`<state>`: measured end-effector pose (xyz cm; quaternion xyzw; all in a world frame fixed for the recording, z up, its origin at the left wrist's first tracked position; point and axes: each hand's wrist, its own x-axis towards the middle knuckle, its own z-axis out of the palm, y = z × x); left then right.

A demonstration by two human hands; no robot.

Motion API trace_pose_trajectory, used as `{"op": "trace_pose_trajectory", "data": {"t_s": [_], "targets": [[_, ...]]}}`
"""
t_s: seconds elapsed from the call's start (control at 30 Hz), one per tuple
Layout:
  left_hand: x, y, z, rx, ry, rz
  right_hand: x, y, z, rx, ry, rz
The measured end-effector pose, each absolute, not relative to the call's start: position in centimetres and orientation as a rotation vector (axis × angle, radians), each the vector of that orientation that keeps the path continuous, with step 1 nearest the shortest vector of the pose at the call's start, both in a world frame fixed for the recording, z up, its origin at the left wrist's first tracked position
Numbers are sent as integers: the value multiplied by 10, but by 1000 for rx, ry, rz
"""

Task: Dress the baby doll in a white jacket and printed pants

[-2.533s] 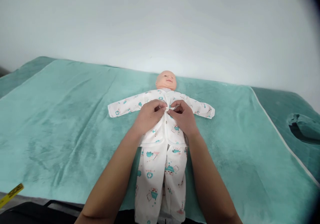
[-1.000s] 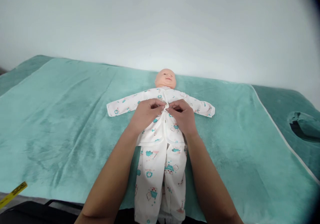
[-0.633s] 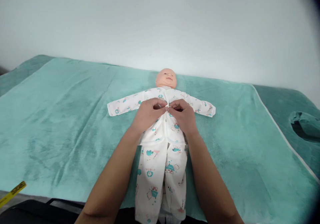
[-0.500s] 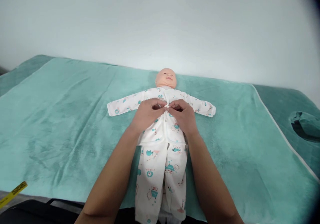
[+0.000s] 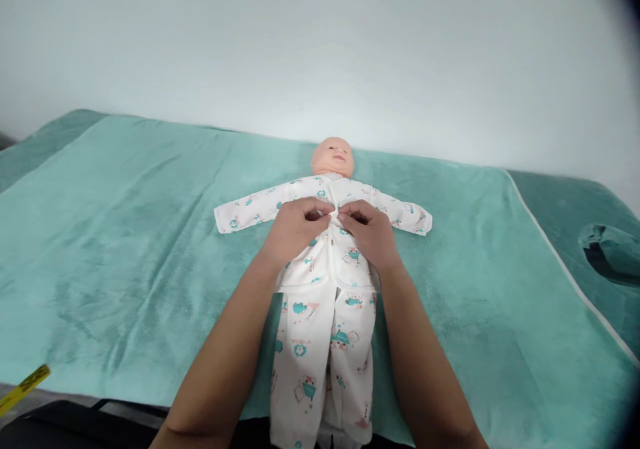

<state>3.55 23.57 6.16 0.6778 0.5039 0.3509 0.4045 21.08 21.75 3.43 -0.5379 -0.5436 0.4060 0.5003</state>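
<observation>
A baby doll (image 5: 333,157) lies on its back on a teal towel (image 5: 125,235), arms spread, head toward the wall. It wears a white printed shirt (image 5: 345,262) and matching trousers (image 5: 320,355). My left hand (image 5: 295,230) and my right hand (image 5: 369,232) meet at the doll's chest. Both pinch the shirt's front edges together at the middle seam, fingers curled and closed on the fabric. The spot between my fingertips is mostly hidden.
The towel covers a darker teal padded table (image 5: 575,202) with a face hole (image 5: 607,255) at the right. A white wall rises behind. A yellow strip (image 5: 23,389) pokes in at the lower left, beside a dark edge (image 5: 75,422).
Both hands have stayed pinched on the shirt front, with only small finger shifts. The view has drifted slightly.
</observation>
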Motion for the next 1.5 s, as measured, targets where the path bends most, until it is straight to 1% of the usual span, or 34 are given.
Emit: {"op": "trace_pose_trajectory", "data": {"t_s": [0.17,0.3,0.4,0.57,0.83,1.33,1.5], "targets": [[38,236,63,1774,1239,897,205,216,33,-1324,-1288,899],[39,236,65,1797,1210,883,206,217,29,-1298,-1277,926],[38,236,63,1721,1200,864,207,218,28,-1257,-1281,949],[38,238,56,1514,1131,966,208,219,25,-1235,-1265,991],[38,238,57,1486,1079,960,207,219,27,-1237,-1256,994],[38,240,50,1714,1194,940,209,216,33,-1269,-1273,1072],[38,241,52,1809,1222,1003,209,217,31,-1283,-1268,1061]]}}
